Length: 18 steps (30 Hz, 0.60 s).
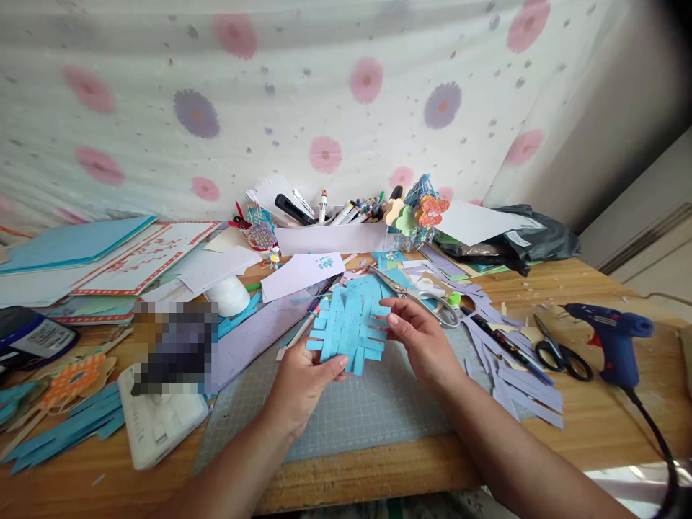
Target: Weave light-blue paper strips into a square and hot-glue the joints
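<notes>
A woven mat of light blue paper strips (350, 324) is held up over a grey cutting mat (357, 411). My left hand (303, 386) grips its lower edge, thumb on top and fingers closed underneath. My right hand (424, 342) pinches a strip end at the weave's right side, fingers pressed together. Silver scissors (419, 292) lie just behind my right hand.
Purple paper strips (519, 375) spread to the right, with black scissors (562, 355) and a blue glue gun (613, 339). Blue strips (70, 425) and a white power strip (162, 422) lie left. A pen holder (335, 231) and paper stacks (76, 252) fill the back.
</notes>
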Tool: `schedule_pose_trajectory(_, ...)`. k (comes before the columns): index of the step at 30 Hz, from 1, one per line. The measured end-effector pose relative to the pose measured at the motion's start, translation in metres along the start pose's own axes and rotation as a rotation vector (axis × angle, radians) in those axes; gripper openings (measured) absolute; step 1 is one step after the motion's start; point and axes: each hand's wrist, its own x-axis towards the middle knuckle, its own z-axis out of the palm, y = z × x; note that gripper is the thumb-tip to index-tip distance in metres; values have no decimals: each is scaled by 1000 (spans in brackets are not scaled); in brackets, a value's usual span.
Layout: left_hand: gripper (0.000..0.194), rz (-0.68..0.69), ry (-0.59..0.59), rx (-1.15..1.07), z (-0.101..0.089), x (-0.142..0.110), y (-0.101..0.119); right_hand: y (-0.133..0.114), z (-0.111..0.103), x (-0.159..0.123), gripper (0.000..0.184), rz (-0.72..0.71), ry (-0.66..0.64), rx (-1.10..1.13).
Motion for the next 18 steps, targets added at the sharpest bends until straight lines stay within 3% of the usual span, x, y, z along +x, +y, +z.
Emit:
schedule_pose_trajectory(4,21,-36,-73,55,3,-3,3,0,-1,4,23,-35,52,-48)
schedule_pose_trajectory(10,14,63,-28,182,3,-2,0,4,1,5,25,-6,69,-57)
schedule_pose_trajectory(15,31,0,-72,-31,0,-4,3,8,5,2,28,7,114,9)
schedule_pose_trajectory(18,31,-63,-121,-82,0,-5,3,9,7,2,31,21,142,55)
